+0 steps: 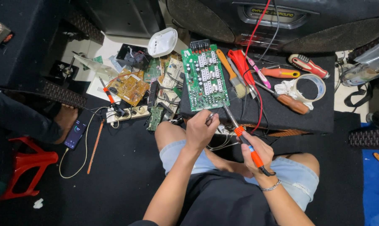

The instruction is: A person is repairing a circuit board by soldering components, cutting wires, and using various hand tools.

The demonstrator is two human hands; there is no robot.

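Note:
A green circuit board (206, 77) with rows of white parts lies on a black box top (319, 117). My right hand (258, 152) grips an orange-handled soldering iron (246, 142), its tip pointing up toward the board's near edge. My left hand (202, 129) pinches a small metal tool, apparently tweezers (211, 118), just below that same edge. Both hands hover over my knees, close together.
On the box lie a brush (231, 75), red cutters (241, 62), several screwdrivers (290, 100) and a tape roll (309, 88). Loose circuit boards (130, 88) and a power strip (126, 114) are piled at left. A phone (75, 134), another person's foot (65, 119) and a red stool (28, 165) occupy the floor.

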